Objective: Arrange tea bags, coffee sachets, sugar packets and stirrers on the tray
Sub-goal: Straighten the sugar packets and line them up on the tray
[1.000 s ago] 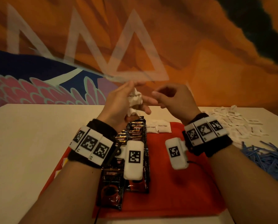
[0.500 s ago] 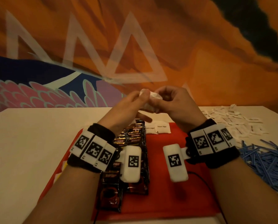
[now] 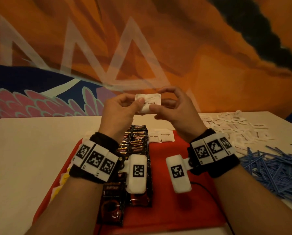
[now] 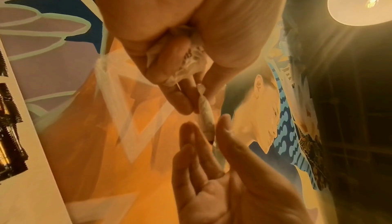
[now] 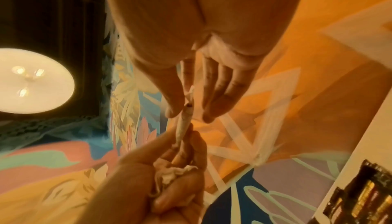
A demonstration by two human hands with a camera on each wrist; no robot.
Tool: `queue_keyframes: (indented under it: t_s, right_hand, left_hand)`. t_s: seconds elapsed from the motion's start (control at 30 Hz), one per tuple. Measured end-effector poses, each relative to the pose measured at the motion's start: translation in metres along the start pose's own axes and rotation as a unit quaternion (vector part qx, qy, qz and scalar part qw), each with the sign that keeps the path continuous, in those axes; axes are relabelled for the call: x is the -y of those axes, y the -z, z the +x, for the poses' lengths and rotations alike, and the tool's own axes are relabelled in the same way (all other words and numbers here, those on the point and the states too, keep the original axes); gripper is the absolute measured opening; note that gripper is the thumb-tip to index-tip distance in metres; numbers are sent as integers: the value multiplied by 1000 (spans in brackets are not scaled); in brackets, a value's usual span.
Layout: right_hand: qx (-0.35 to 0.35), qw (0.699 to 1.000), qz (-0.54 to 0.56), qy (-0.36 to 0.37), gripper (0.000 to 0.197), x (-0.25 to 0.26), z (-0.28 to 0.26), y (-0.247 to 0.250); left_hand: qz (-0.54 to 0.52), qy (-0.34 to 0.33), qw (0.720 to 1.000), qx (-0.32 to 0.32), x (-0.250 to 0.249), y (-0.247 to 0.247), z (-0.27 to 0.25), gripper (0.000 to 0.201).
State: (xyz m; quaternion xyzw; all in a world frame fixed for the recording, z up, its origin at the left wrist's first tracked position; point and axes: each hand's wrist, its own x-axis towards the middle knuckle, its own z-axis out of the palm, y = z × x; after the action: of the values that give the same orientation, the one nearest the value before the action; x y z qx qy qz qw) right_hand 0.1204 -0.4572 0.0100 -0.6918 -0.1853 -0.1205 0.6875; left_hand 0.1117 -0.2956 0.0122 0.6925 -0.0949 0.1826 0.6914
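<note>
Both hands are raised above the far end of the red tray [image 3: 175, 211]. Between them they pinch a white brown-sugar packet [image 3: 150, 101], held flat towards me. My left hand [image 3: 133, 106] has its thumb on the packet's left part. It also keeps a crumpled bunch of packets [image 4: 186, 56] in its palm. My right hand [image 3: 167, 106] pinches the packet's right side with thumb and fingers. The wrist views show this packet [image 5: 183, 123] edge-on between the two hands. Two sugar packets [image 3: 160, 137] lie at the tray's far edge. Coffee sachets [image 3: 136, 145] lie in rows on the tray.
A loose pile of white sugar packets [image 3: 235, 128] lies on the table to the right. In front of it is a heap of blue stirrers [image 3: 274, 167]. Yellow and white items [image 3: 63, 178] show at the tray's left edge. A painted wall rises behind the table.
A second ago my left hand alone held crumpled packets and the right hand was apart. The hands have come together and now hold one packet flat between them.
</note>
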Motion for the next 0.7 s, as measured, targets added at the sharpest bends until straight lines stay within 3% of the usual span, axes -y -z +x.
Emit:
queue_keyframes:
  t_s: [0.1,0.2,0.37,0.6,0.7]
  right_hand:
    - [25,998,-26,52,30,0,-2,-4]
    - [20,998,-9,53,18,0,-2,-4]
    - [-5,999,29,24,19,-3,0,-2]
    - [-13,992,116,-44,38,1,1,0]
    - [1,990,105,-90,28,-2,0,4]
  left_hand:
    - [-3,-14,1000,-19,1,0,0,16]
    - [41,-73,996,-11,-1,0,-2,24]
    - [77,-112,989,54,-1,0,-2,20]
    - [117,-105,987,31,0,4,1,25]
    - [123,-106,986,43,-3,4,-1,26]
